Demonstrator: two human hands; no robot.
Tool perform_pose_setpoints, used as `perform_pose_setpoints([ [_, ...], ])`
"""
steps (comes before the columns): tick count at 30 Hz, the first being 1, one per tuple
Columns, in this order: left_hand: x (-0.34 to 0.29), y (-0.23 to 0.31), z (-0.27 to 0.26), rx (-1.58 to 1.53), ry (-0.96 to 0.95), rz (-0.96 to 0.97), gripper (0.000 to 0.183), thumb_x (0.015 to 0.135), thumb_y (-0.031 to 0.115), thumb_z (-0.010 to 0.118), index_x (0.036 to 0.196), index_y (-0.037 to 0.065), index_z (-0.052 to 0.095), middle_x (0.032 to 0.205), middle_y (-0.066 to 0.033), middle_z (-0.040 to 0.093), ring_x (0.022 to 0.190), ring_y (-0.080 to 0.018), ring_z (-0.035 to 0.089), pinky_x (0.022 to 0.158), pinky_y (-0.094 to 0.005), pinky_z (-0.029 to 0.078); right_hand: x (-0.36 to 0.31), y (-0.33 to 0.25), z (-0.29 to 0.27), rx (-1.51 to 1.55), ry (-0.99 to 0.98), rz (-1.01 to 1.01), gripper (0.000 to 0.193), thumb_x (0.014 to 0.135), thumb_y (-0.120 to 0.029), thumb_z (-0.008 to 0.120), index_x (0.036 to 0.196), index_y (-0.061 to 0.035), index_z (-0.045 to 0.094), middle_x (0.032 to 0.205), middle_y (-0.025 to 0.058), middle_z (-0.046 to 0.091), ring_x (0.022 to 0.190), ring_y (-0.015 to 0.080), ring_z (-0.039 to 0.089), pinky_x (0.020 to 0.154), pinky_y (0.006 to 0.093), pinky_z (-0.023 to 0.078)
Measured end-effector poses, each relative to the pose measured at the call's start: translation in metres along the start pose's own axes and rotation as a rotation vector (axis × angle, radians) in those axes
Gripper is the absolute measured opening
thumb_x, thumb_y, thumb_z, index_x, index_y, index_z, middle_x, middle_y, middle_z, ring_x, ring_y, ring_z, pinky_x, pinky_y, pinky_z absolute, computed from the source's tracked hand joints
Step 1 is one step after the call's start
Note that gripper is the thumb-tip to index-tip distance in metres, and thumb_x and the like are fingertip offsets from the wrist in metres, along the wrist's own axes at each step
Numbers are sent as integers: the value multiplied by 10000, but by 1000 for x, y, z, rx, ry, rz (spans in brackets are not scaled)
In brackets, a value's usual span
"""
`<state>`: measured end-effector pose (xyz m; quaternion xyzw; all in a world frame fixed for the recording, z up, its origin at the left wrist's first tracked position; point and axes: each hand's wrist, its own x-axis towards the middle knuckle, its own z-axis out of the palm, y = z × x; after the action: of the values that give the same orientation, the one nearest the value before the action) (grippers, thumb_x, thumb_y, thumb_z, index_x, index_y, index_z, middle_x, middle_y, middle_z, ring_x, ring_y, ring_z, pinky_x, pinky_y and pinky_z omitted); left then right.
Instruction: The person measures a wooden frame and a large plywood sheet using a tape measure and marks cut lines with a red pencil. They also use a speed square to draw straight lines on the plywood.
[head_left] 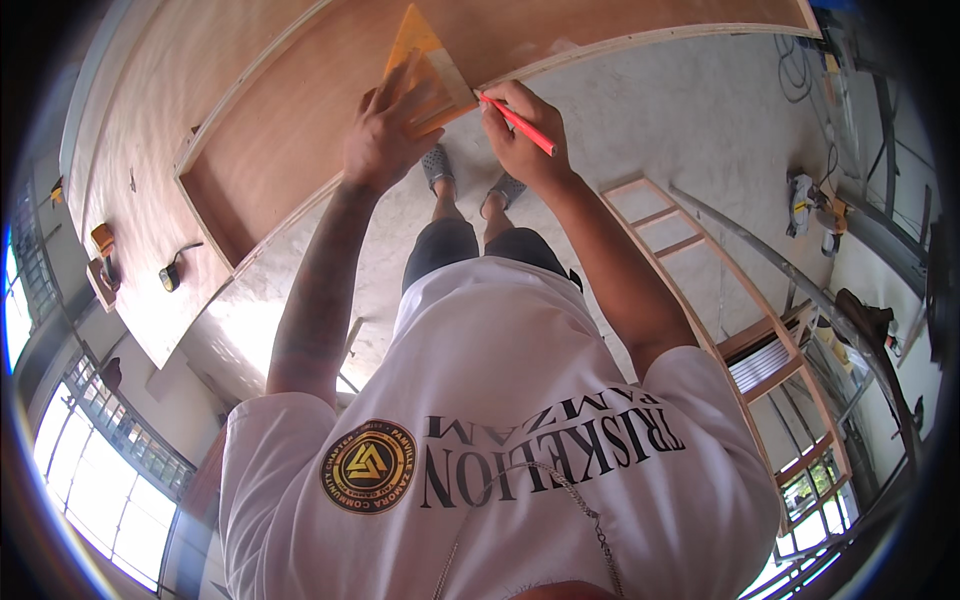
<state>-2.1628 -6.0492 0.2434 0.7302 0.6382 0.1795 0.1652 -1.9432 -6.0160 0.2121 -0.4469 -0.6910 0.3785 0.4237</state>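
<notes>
A yellow-orange triangular square [414, 38] lies across the near edge of a framed brown wood panel [300, 110]. My left hand [378, 148] holds it down there, its fingers over the square's face and somewhat blurred. Close to the square's right corner, my right hand [535, 145] grips a red pencil [522, 127]. The pencil's tip points up and left and meets the square's corner or the panel's edge; I cannot tell which.
Left on the pale board [130, 200] sit a tape measure [170, 277] and an orange-and-dark power tool [104, 240]. A ladder-like wooden frame [703, 240] stands to my right. Beyond it are power tools [800, 205] and a coiled cable [795, 72] on the grey floor [640, 120].
</notes>
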Motion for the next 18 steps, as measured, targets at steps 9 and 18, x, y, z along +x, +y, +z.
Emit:
perform_pose_setpoints([
  [9, 0, -4, -5, -2, -1, 7, 659, 700, 192, 868, 1321, 280, 663, 1583, -54, 457, 1299, -382, 553, 1061, -454, 510, 1, -19, -22, -28, -12, 38, 107, 884, -24, 675, 977, -42, 624, 786, 134, 687, 757, 357, 700, 639, 406, 558],
  [18, 2, -3, -10, -31, -19, -8, 676, 706, 180, 871, 1337, 269, 643, 1600, -40, 435, 1322, -382, 536, 1069, -451, 509, 12, -9, -2, -46, -31, 9, 83, 946, -53, 671, 1020, -21, 650, 888, 126, 726, 744, 229, 717, 618, 322, 548],
])
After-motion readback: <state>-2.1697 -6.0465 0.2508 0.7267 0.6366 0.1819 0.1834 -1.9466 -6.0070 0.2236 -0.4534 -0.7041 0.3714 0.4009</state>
